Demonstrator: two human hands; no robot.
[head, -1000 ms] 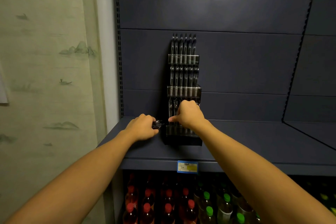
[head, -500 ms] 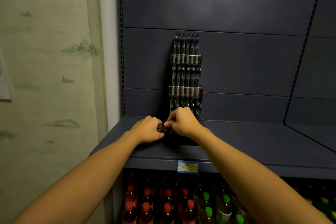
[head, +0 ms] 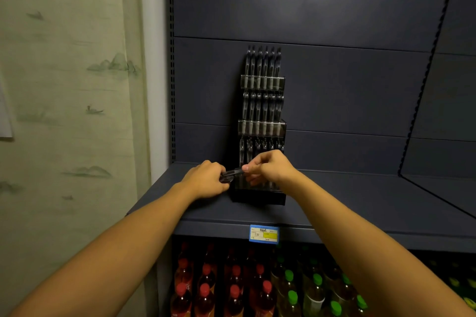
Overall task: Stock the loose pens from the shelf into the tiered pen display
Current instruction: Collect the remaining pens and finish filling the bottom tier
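The right hand (head: 270,166) has come down from the bottom tier and now pinches the tip of a pen (head: 233,173) from the bundle clenched in the left hand (head: 206,179), just beside the tiered pen display (head: 261,121) on the shelf (head: 347,198). That suggests one pen went in and another follows; upper tiers look full, the lowest nearly so.

The pen display (head: 260,195) stands on the shelf (head: 360,203), bottles (head: 257,288) below.
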